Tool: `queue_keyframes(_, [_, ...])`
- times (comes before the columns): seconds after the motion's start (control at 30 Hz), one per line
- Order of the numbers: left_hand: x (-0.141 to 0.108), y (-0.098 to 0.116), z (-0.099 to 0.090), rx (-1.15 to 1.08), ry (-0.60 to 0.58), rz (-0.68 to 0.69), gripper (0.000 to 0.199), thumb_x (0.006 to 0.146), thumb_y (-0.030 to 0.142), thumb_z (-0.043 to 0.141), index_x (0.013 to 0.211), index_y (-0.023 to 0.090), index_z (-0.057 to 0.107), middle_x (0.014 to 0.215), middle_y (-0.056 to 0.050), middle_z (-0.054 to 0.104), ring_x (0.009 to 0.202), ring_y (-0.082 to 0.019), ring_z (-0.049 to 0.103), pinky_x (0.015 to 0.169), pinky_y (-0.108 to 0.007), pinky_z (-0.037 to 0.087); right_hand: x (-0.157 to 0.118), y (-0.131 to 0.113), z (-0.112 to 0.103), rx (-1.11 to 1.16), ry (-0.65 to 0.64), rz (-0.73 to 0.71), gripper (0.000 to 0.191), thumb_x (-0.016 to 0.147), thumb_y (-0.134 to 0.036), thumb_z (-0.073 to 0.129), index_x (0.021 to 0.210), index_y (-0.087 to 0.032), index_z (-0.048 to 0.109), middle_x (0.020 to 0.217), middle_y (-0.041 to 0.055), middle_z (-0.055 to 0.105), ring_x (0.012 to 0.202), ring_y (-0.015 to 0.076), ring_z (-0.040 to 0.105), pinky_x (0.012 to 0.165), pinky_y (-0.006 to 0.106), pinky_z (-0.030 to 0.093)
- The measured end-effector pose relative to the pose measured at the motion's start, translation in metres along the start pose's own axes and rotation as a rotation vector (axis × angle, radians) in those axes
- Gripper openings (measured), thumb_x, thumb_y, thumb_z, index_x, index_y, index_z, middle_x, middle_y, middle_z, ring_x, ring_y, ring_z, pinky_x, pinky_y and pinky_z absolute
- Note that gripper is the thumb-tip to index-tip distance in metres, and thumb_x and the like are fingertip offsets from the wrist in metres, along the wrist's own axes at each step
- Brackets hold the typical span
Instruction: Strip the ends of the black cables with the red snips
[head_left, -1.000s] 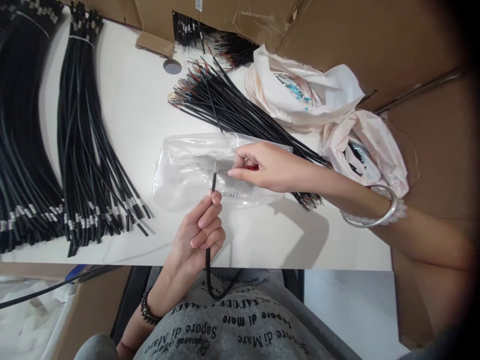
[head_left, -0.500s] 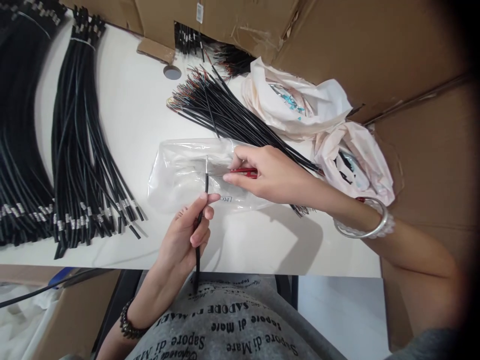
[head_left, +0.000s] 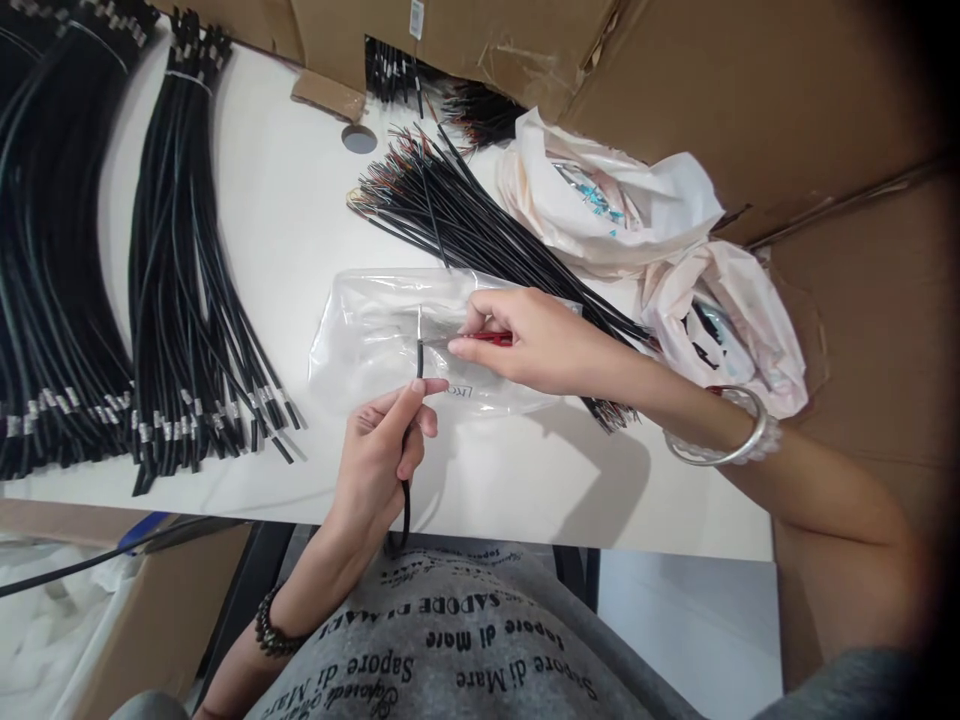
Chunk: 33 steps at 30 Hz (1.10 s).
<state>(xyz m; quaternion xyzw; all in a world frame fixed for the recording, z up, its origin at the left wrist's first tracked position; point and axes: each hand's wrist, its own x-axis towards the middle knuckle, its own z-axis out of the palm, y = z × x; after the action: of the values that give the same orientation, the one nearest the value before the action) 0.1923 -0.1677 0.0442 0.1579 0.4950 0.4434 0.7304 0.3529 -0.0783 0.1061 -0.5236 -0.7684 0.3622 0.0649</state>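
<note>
My left hand (head_left: 386, 440) is closed around a black cable (head_left: 420, 362), held upright in a pinch of thumb and fingers. The cable's top end is bare, with a thin whitish-silver core showing. Its lower part hangs below my fist towards the shirt. My right hand (head_left: 525, 335) is closed on a small red-handled tool (head_left: 495, 339), most of it hidden by the fingers. Thin metal tips reach left from it to the bared cable end, seemingly touching it. Beneath both hands lies a clear plastic bag (head_left: 352, 330).
Bundled black cables (head_left: 180, 240) with silvery bands lie at the left. Behind my right hand is a pile of cables (head_left: 480, 210) with coloured wire ends. Two whitish bags (head_left: 690, 195) of small parts stand at the right. Cardboard (head_left: 712, 80) walls the back and right side.
The view has shifted slightly, so the table's contents appear further right. The cable's hanging lower end now bends more near the shirt. Both hands keep their hold.
</note>
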Motion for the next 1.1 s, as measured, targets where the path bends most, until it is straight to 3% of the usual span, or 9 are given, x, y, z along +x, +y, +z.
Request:
queue_keyframes(0.37, [0.002, -0.003, -0.007, 0.313, 0.035, 0.204, 0.026, 0.089, 0.039, 0.062, 0.093, 0.018, 0.077, 0.056, 0.004, 0.056, 0.032, 0.001, 0.030, 0.034, -0.017, 0.019, 0.001, 0.005, 0.009, 0.034, 0.022, 0.007, 0.020, 0.087, -0.026, 0.059, 0.070, -0.018, 0.051, 0.064, -0.0043, 0.051, 0.060, 0.0100, 0.041, 0.061, 0.027, 0.026])
queue_keyframes(0.6, [0.000, 0.003, -0.008, 0.564, 0.075, 0.228, 0.027, 0.091, 0.036, 0.057, 0.092, 0.017, 0.076, 0.059, 0.001, 0.063, 0.033, -0.002, 0.035, 0.035, -0.018, 0.028, -0.009, 0.007, 0.012, 0.033, 0.081, 0.034, 0.018, 0.085, -0.030, 0.061, 0.074, -0.018, 0.052, 0.069, -0.0020, 0.055, 0.066, 0.0126, 0.046, 0.063, 0.027, 0.028])
queue_keyframes(1.1, [-0.002, 0.004, -0.007, 0.723, 0.136, 0.321, 0.026, 0.088, 0.033, 0.057, 0.095, 0.017, 0.077, 0.056, 0.003, 0.062, 0.035, -0.004, 0.035, 0.038, -0.019, 0.030, -0.010, 0.013, 0.025, 0.037, 0.056, 0.072, 0.017, 0.085, -0.031, 0.060, 0.076, -0.018, 0.053, 0.071, -0.0011, 0.059, 0.065, 0.0126, 0.048, 0.063, 0.026, 0.030])
